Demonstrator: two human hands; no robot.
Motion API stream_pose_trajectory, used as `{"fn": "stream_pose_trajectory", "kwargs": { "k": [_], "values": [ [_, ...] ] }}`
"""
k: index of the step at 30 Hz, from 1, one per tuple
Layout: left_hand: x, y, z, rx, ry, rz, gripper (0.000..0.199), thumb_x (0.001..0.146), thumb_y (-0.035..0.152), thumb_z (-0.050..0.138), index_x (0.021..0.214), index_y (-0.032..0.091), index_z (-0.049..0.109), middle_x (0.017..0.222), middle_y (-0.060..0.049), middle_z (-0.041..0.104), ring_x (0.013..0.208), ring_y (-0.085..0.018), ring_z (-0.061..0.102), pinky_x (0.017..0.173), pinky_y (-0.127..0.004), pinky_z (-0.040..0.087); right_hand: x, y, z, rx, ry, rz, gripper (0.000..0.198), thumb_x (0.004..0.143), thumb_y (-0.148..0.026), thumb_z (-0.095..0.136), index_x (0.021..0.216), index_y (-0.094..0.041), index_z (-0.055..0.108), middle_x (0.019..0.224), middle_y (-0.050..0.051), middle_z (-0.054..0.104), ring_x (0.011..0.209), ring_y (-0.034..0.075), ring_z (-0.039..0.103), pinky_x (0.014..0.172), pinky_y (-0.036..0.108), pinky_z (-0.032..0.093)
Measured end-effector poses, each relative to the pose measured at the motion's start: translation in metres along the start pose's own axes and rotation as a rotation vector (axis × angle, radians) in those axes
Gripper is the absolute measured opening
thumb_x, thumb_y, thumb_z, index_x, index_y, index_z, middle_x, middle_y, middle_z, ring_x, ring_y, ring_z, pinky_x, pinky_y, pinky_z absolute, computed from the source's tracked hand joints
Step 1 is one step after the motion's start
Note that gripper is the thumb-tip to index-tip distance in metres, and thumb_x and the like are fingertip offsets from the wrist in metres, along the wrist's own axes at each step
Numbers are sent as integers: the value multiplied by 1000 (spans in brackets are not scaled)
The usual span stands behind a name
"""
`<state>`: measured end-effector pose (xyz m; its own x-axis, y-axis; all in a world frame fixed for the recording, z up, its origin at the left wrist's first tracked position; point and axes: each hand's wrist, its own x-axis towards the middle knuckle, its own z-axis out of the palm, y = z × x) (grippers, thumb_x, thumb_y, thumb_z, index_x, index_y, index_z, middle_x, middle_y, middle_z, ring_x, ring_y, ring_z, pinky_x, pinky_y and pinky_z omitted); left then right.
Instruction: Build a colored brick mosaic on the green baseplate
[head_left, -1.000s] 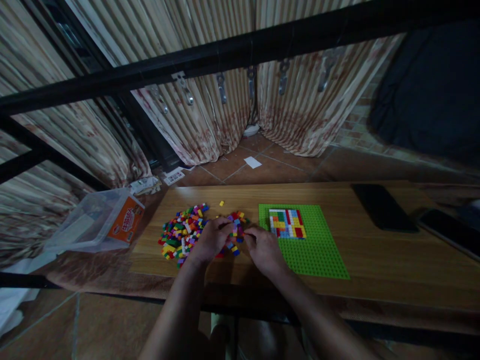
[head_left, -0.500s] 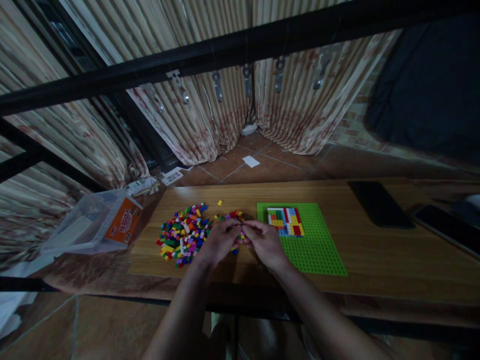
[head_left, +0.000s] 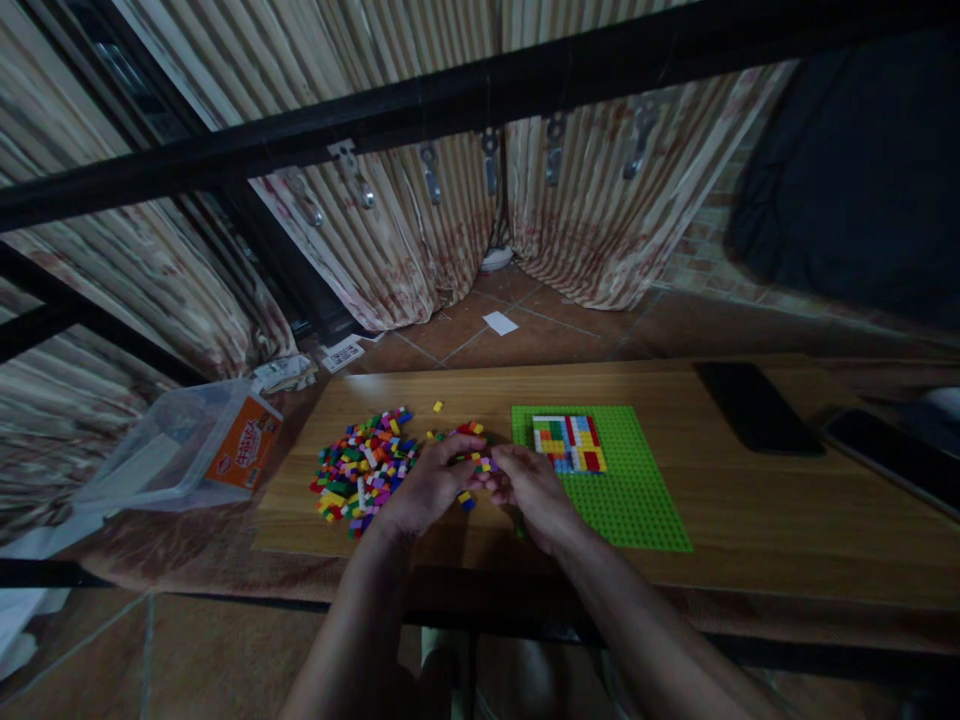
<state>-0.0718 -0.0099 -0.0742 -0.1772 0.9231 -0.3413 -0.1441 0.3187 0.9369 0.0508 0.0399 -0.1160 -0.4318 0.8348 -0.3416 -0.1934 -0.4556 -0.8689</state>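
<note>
My left hand (head_left: pixel 433 482) and my right hand (head_left: pixel 534 492) meet over the middle of the wooden table, fingertips close together. Between them are small purple and yellow toy bricks (head_left: pixel 484 464), partly covered by the fingers. The right thumb and fingers pinch at the purple part. The left fingers curl round from the other side, thumb below. Left of my hands lies a big pile of mixed toy bricks (head_left: pixel 367 460). To the right is a green baseplate (head_left: pixel 637 500) bearing a low, multicoloured rectangle of bricks (head_left: pixel 568 443). A yellow-and-blue brick pair (head_left: pixel 466 501) lies below the left fingers.
A single yellow brick (head_left: pixel 438 406) sits near the table's far edge. Two dark phone-like slabs (head_left: pixel 757 408) lie at the right. A clear plastic box (head_left: pixel 161 440) with an orange label stands left of the table. A dark metal bar (head_left: pixel 450 95) crosses above, before curtains.
My fingertips have drawn slightly apart, and more of the purple and yellow bricks shows between them. Both hands have moved slightly; the brick pile and baseplate stay put on the table.
</note>
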Motion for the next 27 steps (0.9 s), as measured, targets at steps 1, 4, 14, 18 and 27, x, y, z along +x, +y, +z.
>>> {"fn": "stream_pose_trajectory", "kwargs": {
  "k": [1, 4, 14, 18, 27],
  "values": [
    [0, 0, 1, -1, -2, 0, 36, 67, 29, 73, 99, 14, 63, 95, -6, 66, 77, -15, 64, 78, -32, 50, 0, 0, 0, -8, -8, -3, 37, 65, -51, 69, 75, -16, 63, 57, -1, 63, 48, 8, 54, 44, 19, 41],
    [-1, 2, 2, 1, -6, 0, 41, 65, 30, 75, 101, 15, 62, 101, -7, 66, 74, -14, 64, 76, -31, 51, -1, -3, 0, -42, -26, -15, 40, 60, -52, 74, 71, -16, 63, 56, -1, 62, 48, 8, 52, 42, 18, 39],
    [-1, 5, 0, 19, 94, -25, 51, 64, 32, 78, 109, 14, 63, 98, -8, 68, 74, -13, 62, 65, -24, 49, -4, -12, 0, 70, 1, -41, 39, 49, -44, 82, 71, -16, 66, 56, -2, 62, 52, 9, 55, 49, 22, 46],
    [2, 2, 0, 57, 138, -15, 40, 64, 31, 77, 98, 12, 66, 80, -3, 66, 68, -12, 60, 62, -23, 48, -6, -12, 0, 101, 10, -34, 40, 47, -42, 85, 71, -16, 67, 57, -1, 65, 52, 10, 58, 51, 23, 49],
    [5, -2, 4, 157, 49, 62, 23, 74, 32, 64, 83, 12, 68, 71, -4, 65, 65, -14, 60, 64, -26, 47, -6, -13, -5, 189, -11, 15, 37, 45, -38, 87, 68, -15, 71, 55, 1, 67, 50, 10, 60, 51, 22, 50]
  ]
}}
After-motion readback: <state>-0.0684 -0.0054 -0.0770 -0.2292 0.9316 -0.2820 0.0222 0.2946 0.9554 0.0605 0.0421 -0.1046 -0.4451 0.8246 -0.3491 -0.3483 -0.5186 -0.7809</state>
